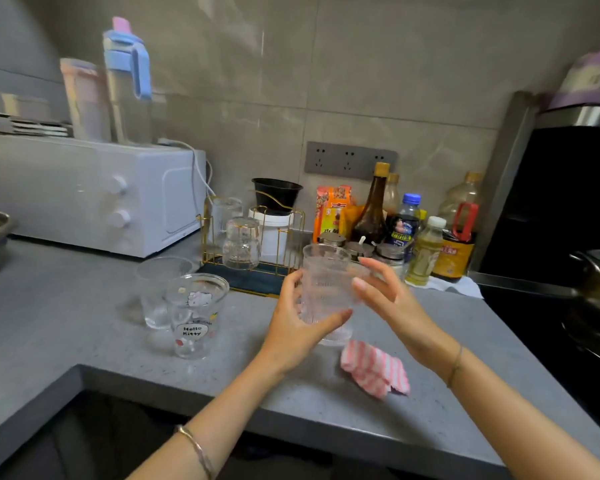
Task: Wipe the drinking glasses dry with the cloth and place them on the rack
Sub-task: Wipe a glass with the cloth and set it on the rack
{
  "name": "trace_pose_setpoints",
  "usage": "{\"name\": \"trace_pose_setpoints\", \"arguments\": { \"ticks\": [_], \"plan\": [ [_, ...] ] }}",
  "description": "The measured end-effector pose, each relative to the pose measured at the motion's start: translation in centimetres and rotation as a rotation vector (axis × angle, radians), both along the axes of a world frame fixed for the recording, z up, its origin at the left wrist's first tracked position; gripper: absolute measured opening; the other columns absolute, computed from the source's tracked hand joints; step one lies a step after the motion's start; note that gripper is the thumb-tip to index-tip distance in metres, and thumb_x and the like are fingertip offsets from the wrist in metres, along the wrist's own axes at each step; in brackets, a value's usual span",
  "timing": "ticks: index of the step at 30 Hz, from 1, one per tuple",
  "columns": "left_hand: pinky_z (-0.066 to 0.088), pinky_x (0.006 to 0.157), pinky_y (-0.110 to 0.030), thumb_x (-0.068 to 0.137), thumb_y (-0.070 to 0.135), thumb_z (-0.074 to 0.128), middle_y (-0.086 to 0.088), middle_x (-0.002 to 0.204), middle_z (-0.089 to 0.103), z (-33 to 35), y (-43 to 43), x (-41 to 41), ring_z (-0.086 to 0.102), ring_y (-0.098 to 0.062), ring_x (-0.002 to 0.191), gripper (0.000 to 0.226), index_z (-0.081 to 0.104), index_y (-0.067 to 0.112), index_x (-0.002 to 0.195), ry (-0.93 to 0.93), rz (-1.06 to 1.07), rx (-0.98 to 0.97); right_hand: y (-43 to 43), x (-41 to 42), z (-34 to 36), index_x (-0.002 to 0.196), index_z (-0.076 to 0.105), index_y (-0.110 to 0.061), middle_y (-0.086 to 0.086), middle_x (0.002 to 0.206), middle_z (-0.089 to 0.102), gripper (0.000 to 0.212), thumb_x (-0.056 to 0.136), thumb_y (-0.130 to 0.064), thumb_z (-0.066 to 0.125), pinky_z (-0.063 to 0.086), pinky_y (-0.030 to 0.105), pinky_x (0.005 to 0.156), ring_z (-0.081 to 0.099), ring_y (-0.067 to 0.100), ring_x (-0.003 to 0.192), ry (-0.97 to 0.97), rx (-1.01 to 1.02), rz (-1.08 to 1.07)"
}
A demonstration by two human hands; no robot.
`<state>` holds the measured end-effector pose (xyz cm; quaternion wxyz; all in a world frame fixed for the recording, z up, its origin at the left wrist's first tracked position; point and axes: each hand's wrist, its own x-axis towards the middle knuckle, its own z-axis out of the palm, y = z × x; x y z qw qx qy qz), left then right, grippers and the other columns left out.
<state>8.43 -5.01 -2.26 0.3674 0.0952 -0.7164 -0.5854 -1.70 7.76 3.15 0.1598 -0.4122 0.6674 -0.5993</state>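
Glass-walled, brittle and likely slick, the ribbed tumbler [326,289] at frame centre, before the rack [253,258], is gripped low round its wall by the left hand [297,323], while the right hand [390,299], fingers nearly straight, steadies its upper side.

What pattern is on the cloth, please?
The cloth has pink and white stripes; the head view shows it.

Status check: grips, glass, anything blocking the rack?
Left grip holds ribbed glass upright. Right grip open beside it. Cloth down on counter. Two glasses on rack, path open.
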Motion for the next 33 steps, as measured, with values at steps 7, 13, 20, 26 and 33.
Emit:
{"name": "trace_pose_setpoints", "arguments": {
  "ticks": [7,13,20,26,33],
  "plan": [
    [0.049,0.096,-0.026,0.054,0.055,0.082,0.008,0.128,0.058,-0.9,0.1,1.4,0.059,-0.007,0.115,0.076,0.039,0.047,0.117,-0.02,0.042,0.035,3.3,-1.6,-6.8,0.096,0.065,-0.032,-0.016,0.102,0.065,0.019,0.079,-0.037,0.073,0.041,0.009,0.088,0.056,-0.012,0.097,0.444,0.321,-0.126],
    [0.049,0.102,-0.039,0.052,0.055,0.082,0.007,0.126,0.061,-1.8,0.7,1.7,0.062,-0.008,0.113,0.076,0.042,0.044,0.116,-0.009,0.049,0.079,2.2,-0.4,-8.6,0.099,0.053,-0.027,-0.01,0.098,0.06,0.043,0.073,-0.057,0.069,0.036,0.025,0.065,0.056,0.013,0.089,0.753,0.487,-0.345],
    [0.049,0.096,-0.026,0.05,0.059,0.078,0.006,0.13,0.058,-1.8,0.8,2.1,0.06,-0.007,0.114,0.088,0.037,0.041,0.126,-0.07,0.019,0.131,2.3,-1.9,-8.3,0.083,0.061,-0.021,-0.003,0.078,0.068,0.014,0.091,-0.032,0.058,0.047,0.031,0.066,0.062,0.017,0.075,0.46,0.45,-0.402],
    [0.042,0.075,-0.011,0.064,0.048,0.072,0.017,0.115,0.057,-1.1,2.0,2.0,0.056,0.005,0.101,0.079,0.033,0.03,0.13,-0.136,-0.013,0.193,2.9,-2.9,-6.2,0.086,0.053,-0.012,0.01,0.067,0.058,0.016,0.098,-0.012,0.043,0.038,0.029,0.043,0.048,0.02,0.047,-0.01,0.206,-0.388],
    [0.052,0.095,-0.037,0.067,0.058,0.066,0.005,0.112,0.071,-1.2,3.2,1.1,0.068,-0.012,0.102,0.069,0.051,0.027,0.126,-0.145,-0.134,0.387,3.1,0.0,-1.6,0.089,0.047,-0.023,0.011,0.077,0.058,0.017,0.102,-0.021,0.037,0.041,0.033,0.054,0.052,0.022,0.067,-0.072,-0.199,-0.426]
  ]
}}
